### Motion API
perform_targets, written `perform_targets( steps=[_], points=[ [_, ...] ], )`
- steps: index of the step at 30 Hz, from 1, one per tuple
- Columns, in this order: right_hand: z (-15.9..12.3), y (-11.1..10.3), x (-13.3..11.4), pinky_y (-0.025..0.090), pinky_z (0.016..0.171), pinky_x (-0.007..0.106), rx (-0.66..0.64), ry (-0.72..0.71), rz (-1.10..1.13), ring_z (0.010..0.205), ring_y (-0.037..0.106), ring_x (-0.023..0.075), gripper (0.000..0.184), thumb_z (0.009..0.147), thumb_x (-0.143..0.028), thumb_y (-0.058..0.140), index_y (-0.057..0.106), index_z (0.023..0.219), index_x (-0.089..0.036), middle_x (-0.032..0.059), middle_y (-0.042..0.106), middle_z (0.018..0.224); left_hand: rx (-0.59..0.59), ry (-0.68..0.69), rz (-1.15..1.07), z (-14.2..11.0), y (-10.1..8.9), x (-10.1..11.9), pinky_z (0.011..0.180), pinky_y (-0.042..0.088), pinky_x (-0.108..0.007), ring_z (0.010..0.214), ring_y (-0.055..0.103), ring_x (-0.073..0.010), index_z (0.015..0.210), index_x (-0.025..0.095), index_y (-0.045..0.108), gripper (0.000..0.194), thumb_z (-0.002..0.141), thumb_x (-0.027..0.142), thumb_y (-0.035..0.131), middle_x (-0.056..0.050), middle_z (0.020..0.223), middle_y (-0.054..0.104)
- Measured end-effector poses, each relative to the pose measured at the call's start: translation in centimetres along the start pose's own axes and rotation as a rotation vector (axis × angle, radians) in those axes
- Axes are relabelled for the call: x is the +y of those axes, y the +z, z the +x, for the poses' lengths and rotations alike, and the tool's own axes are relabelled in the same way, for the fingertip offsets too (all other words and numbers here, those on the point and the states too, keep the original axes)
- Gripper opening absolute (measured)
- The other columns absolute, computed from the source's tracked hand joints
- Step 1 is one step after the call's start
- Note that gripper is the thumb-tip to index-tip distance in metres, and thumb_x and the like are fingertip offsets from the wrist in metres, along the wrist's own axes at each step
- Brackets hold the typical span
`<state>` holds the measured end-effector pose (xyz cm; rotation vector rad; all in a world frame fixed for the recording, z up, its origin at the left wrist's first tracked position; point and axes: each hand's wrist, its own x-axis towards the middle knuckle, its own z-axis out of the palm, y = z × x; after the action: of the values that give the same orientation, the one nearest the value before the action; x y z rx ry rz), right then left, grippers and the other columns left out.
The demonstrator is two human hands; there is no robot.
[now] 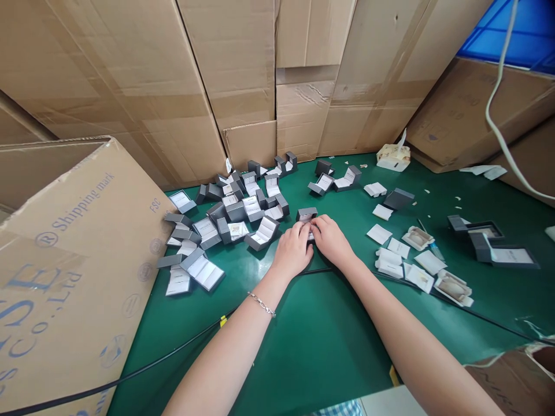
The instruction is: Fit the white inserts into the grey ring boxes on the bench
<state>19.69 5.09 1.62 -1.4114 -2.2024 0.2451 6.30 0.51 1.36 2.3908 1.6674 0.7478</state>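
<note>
In the middle of the green table [295, 346], a small dark grey jewellery box [307, 212] stands with its lid up and a pale lining showing. My left hand [292, 252], below a chain bracelet, has its fingers curled onto the box's near left part. From the right, my right hand [332, 240] closes its fingers on the same box. My fingers cover much of the lower half, so its contents are hidden. Just left of my hands lies another open grey box [263, 233] with a white lining.
Many similar open boxes [236, 212] crowd the left. White inserts [389, 263] and a grey box [398, 199] lie on the right, with larger open cases [505, 254] beyond. A black cable [173, 351] crosses the table. Cardboard cartons [78, 277] stand left and behind; a tissue pack [393, 157] sits at the back.
</note>
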Motion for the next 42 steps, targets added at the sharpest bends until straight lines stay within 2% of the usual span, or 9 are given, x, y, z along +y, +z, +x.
perform_targets(
  steps=[10, 14, 17, 20, 24, 30, 33, 38, 42],
  points=[
    [-0.6, -0.7, -1.6, 0.038, 0.077, 0.03, -0.012, 0.025, -0.303, 0.086, 0.053, 0.0188, 0.031, 0.092, -0.023, 0.031, 0.061, 0.097, -0.016, 0.0092, 0.059, 0.097, -0.018, 0.005, 0.067, 0.2, 0.2, -0.3, 0.084, 0.047, -0.038, 0.099, 0.053, -0.0231, 0.129, 0.016, 0.035, 0.049, 0.081, 0.02, 0.044, -0.01, 0.125, 0.048],
    [-1.2, -1.2, -2.6, 0.034, 0.085, 0.036, 0.013, 0.004, -0.469, 0.09, 0.053, 0.0215, 0.035, 0.093, -0.026, 0.03, 0.064, 0.099, -0.017, 0.0104, 0.062, 0.101, -0.009, 0.008, 0.084, -0.1, 0.1, -0.1, 0.081, 0.048, -0.037, 0.097, 0.055, -0.0224, 0.128, 0.014, 0.035, 0.046, 0.083, 0.022, 0.043, -0.011, 0.127, 0.049],
    [-1.8, -1.6, -3.3, 0.03, 0.093, 0.046, -0.019, -0.036, -0.528, 0.102, 0.05, 0.0262, 0.037, 0.092, -0.027, 0.031, 0.06, 0.112, -0.016, 0.0121, 0.06, 0.114, 0.018, -0.015, 0.1, -0.6, 0.3, 0.4, 0.079, 0.048, -0.037, 0.094, 0.057, -0.022, 0.124, 0.012, 0.038, 0.039, 0.087, 0.023, 0.037, -0.013, 0.126, 0.049],
    [-2.2, -1.9, -3.8, 0.028, 0.096, 0.053, -0.081, -0.047, -0.574, 0.113, 0.044, 0.0311, 0.041, 0.091, -0.024, 0.032, 0.051, 0.125, -0.013, 0.0143, 0.054, 0.126, 0.035, -0.02, 0.129, -0.9, 0.6, 1.1, 0.08, 0.049, -0.038, 0.098, 0.056, -0.0234, 0.128, 0.009, 0.034, 0.043, 0.086, 0.02, 0.035, -0.016, 0.137, 0.04],
    [-2.2, -2.2, -3.9, 0.034, 0.095, 0.052, -0.157, -0.032, -0.564, 0.12, 0.04, 0.0317, 0.045, 0.09, -0.022, 0.029, 0.046, 0.13, -0.011, 0.0148, 0.047, 0.134, -0.003, -0.045, 0.133, -0.8, 0.6, 1.5, 0.083, 0.049, -0.038, 0.101, 0.056, -0.0251, 0.129, 0.008, 0.034, 0.047, 0.084, 0.018, 0.038, -0.016, 0.136, 0.042],
    [-2.0, -2.3, -3.8, 0.046, 0.087, 0.044, -0.303, 0.091, -0.433, 0.125, 0.037, 0.0304, 0.055, 0.089, -0.036, 0.033, 0.032, 0.139, -0.014, 0.0094, 0.039, 0.141, -0.032, -0.061, 0.097, -0.7, 0.5, 1.2, 0.087, 0.049, -0.039, 0.106, 0.054, -0.0258, 0.128, 0.011, 0.037, 0.051, 0.078, 0.017, 0.046, -0.014, 0.133, 0.046],
    [-2.1, -2.4, -3.7, 0.043, 0.092, 0.043, -0.288, 0.073, -0.407, 0.127, 0.035, 0.0296, 0.056, 0.088, -0.034, 0.035, 0.034, 0.138, -0.011, 0.0098, 0.037, 0.143, -0.044, -0.053, 0.083, -0.7, 0.3, 1.0, 0.087, 0.049, -0.039, 0.106, 0.055, -0.0258, 0.127, 0.012, 0.038, 0.052, 0.076, 0.016, 0.048, -0.014, 0.134, 0.045],
    [-2.3, -3.1, -3.3, 0.036, 0.098, 0.048, -0.196, -0.029, -0.387, 0.127, 0.038, 0.0281, 0.044, 0.09, -0.033, 0.032, 0.054, 0.123, -0.013, 0.0107, 0.043, 0.138, 0.038, -0.066, -0.005, -0.6, 0.2, 0.7, 0.088, 0.049, -0.036, 0.107, 0.056, -0.0223, 0.12, 0.014, 0.044, 0.038, 0.082, 0.016, 0.042, -0.012, 0.126, 0.052],
    [-2.5, -3.7, -3.5, 0.031, 0.101, 0.053, -0.269, -0.081, -0.332, 0.12, 0.047, 0.0251, 0.041, 0.089, -0.027, 0.031, 0.055, 0.121, -0.015, 0.0104, 0.054, 0.129, 0.053, -0.08, -0.008, -0.6, 0.3, 0.8, 0.085, 0.051, -0.036, 0.105, 0.056, -0.0225, 0.117, 0.013, 0.045, 0.036, 0.081, 0.013, 0.042, -0.014, 0.126, 0.049]
  ],
)
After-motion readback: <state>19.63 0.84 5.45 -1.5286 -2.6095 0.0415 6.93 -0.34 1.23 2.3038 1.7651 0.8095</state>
